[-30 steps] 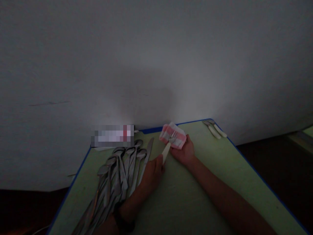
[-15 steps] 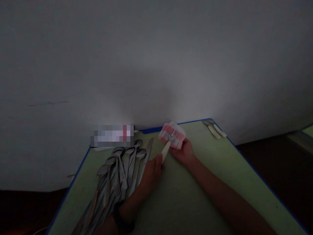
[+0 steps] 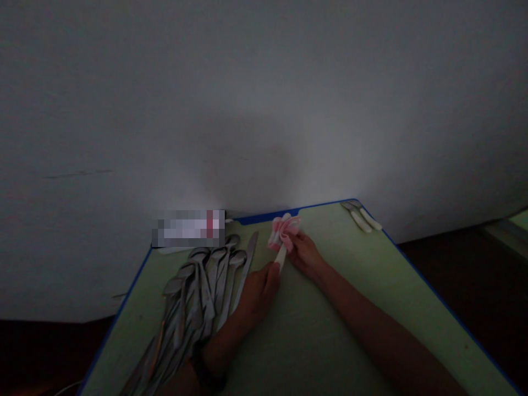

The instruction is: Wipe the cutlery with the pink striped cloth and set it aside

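Note:
My left hand (image 3: 262,284) is closed around the pale handle of a fork (image 3: 280,257), which points away from me over the table. A pink and white checked cloth (image 3: 282,232) is folded over the fork's head, so the tines are hidden. My right hand (image 3: 305,252) pinches the cloth around the fork from the right side. Left of my left hand lies a pile of metal spoons and other cutlery (image 3: 202,291), with a table knife (image 3: 248,261) along its right edge.
Two pieces of cutlery with pale handles (image 3: 363,217) lie at the table's far right corner. A blurred-out rectangular item (image 3: 188,229) stands at the far left. The green table (image 3: 371,264) has a blue edge and meets a grey wall (image 3: 264,99).
The cloth lay spread behind the fork with its tines showing. My right hand has folded it over the fork's head. My left hand keeps its hold on the handle.

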The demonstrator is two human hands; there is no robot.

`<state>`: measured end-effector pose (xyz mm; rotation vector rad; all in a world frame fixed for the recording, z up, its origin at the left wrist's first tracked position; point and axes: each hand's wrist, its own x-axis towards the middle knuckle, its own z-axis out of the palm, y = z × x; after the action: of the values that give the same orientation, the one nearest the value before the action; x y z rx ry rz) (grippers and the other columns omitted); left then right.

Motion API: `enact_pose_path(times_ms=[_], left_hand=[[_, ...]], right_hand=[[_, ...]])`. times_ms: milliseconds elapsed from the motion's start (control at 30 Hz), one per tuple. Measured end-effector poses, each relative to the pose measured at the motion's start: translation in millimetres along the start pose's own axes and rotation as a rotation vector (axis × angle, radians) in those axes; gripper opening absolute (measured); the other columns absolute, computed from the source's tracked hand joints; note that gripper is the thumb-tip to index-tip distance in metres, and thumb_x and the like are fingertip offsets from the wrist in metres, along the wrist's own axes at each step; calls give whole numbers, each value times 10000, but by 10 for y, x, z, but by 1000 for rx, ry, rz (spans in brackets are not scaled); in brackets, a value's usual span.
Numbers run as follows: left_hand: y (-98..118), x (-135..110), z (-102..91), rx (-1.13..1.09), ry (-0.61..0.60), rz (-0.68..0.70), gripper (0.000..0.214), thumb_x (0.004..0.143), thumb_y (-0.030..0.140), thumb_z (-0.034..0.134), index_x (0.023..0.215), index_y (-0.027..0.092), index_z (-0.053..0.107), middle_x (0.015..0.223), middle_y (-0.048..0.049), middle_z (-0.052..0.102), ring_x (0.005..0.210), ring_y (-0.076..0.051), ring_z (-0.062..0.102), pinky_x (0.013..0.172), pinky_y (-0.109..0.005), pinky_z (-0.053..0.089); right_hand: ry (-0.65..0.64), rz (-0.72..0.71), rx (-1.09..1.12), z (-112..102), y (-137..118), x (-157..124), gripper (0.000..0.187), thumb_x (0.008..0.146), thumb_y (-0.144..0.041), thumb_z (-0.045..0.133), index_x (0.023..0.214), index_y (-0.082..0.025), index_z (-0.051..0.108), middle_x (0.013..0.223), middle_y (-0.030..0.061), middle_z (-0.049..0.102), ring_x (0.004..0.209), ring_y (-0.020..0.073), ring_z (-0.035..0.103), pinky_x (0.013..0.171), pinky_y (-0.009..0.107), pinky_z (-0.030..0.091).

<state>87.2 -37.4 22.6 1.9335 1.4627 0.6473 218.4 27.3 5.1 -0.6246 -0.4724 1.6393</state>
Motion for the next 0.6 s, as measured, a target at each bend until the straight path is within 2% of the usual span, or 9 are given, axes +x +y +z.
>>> enact_pose_path(times_ms=[133,233,500,600], left_hand=[[20,4,-12,42,-12,-9,433,926,445,263,776,170,561,640,-21,588,585,-165,549,534,-247,358],[24,13,-20,69,-28,16,417,923,444,288,805,169,579,650,-20,601,589,-165,558,538,-245,357],[-4,27,-4,83,-48,64,444,927,443,271,723,168,553,619,0,577,566,-148,539,529,-241,330],[-13,18,0,86,-49,85,435,928,433,279,692,168,530,601,7,551,560,-143,529,534,-242,319]], right_hand=[[-45,-32,-29,7,-3,-19,126,662,-160,700,770,-145,636,754,-2,660,692,110,597,716,288,534],[-19,-62,-8,21,18,-28,129,666,-168,698,777,-158,635,781,-12,660,708,99,588,726,268,528],[43,-112,107,8,39,18,156,700,-290,686,806,-204,612,890,-16,653,844,127,582,783,295,520],[24,-103,97,9,20,19,172,692,-301,695,808,-205,612,909,-9,647,866,133,578,784,303,521]])
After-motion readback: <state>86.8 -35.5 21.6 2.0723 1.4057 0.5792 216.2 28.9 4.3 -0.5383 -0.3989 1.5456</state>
